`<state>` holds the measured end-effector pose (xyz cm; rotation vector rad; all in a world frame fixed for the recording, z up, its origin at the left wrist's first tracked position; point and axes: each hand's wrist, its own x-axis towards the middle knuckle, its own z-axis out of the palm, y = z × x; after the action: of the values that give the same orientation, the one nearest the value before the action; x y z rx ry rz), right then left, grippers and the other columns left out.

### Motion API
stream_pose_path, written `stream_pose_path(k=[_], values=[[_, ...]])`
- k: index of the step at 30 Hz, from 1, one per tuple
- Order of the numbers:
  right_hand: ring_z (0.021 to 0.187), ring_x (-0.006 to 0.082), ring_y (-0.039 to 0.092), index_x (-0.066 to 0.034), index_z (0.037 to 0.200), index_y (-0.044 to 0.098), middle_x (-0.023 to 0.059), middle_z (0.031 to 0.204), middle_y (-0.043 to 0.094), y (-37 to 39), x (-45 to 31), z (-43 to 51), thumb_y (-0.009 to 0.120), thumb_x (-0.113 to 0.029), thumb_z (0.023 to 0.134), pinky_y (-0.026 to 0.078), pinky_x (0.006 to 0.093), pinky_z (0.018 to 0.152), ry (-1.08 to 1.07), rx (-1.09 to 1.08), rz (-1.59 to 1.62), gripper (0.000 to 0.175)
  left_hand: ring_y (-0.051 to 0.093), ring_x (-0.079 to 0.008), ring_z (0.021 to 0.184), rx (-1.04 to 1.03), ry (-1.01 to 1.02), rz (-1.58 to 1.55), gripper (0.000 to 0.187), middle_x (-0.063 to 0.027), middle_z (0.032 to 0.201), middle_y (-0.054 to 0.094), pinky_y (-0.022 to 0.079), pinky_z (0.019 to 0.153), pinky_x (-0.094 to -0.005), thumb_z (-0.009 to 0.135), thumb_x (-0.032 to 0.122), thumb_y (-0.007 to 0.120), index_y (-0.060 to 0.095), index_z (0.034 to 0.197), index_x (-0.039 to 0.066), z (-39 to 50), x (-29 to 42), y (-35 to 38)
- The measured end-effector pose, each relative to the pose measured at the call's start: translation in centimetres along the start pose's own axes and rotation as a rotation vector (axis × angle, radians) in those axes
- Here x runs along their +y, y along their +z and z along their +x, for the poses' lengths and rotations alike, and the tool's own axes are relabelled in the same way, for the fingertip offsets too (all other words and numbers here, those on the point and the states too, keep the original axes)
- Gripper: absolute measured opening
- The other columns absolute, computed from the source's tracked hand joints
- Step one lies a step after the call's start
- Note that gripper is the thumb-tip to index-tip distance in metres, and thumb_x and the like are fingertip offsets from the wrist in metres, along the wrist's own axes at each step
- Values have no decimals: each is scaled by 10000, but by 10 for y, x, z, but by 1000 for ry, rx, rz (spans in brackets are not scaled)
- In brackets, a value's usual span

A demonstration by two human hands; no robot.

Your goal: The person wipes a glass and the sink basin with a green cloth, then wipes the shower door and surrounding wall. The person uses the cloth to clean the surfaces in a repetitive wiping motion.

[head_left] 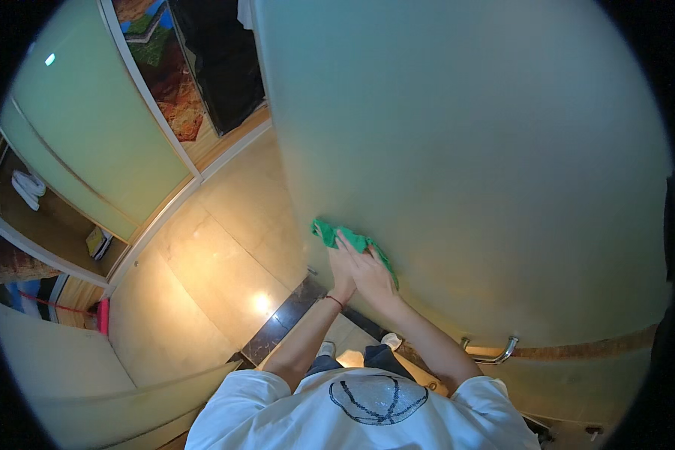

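Both hands are together near the middle of the view, against a large frosted glass panel [472, 169]. A bunched green cloth [353, 239] lies between them and the glass. My left hand [342, 270], with a thin dark red band at the wrist, holds the cloth from the left. Over it, my right hand [373, 273] lies with its fingers stretched along the cloth, and one end of the cloth hangs past its right side. The left fingers are partly hidden behind the right hand.
A chrome handle [492, 355] sticks out low on the panel's right. Below my hands runs a dark stone threshold [281, 318], with beige floor tiles [202, 264] beyond it. To the left stands a cabinet with frosted sliding doors [98, 129], a white bundle [28, 188] and a pink object [103, 316].
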<state>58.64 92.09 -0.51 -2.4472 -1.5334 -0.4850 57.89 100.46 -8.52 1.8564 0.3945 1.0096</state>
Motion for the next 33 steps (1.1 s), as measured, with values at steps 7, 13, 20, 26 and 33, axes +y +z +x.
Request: stream_pose_path(k=[7, 13, 20, 26, 33], values=[[1113, 163, 590, -121, 1378, 513, 6, 1491, 421, -119, 5, 6, 570, -144, 841, 361, 361, 1027, 177, 292, -186, 541, -36, -556, 1407, 89, 338, -32, 615, -258, 1578, 21, 57, 1102, -669, 953, 355, 481, 306, 1468, 69, 61, 112, -6], [1198, 112, 525, -181, 1240, 647, -37, 1418, 505, -119, 17, -8, 594, -212, 877, 306, 337, 1013, 216, 570, -445, 368, 2, -654, 1347, 61, 527, 41, 538, -300, 1551, 96, 97, 1044, -739, 941, 399, 393, 483, 1348, 60, 55, 123, 3], [1082, 159, 598, -147, 1238, 630, -7, 1392, 524, -11, 33, -132, 607, -202, 825, 430, 403, 913, 132, 41, -310, 418, 159, -701, 1260, -488, 290, 218, 512, -436, 1394, 238, 163, 1030, -739, 882, 295, 539, 486, 1278, -25, -78, 8, 18], [1207, 125, 523, -172, 1209, 656, -47, 1409, 505, -45, 30, -129, 578, -183, 856, 408, 382, 962, 258, 178, -302, 361, 48, -694, 1295, -355, 585, 250, 602, -380, 1477, 139, 120, 1014, -767, 879, 314, 538, 381, 1383, 25, -49, 38, 19], [1225, 344, 456, -119, 1194, 632, 107, 1419, 451, -131, 44, -89, 609, -201, 827, 327, 518, 999, 344, 623, -534, 377, -46, -676, 1331, -50, 758, 138, 531, -294, 1549, 87, 59, 1002, -786, 868, 368, 535, 478, 1334, 119, 5, 133, 30]])
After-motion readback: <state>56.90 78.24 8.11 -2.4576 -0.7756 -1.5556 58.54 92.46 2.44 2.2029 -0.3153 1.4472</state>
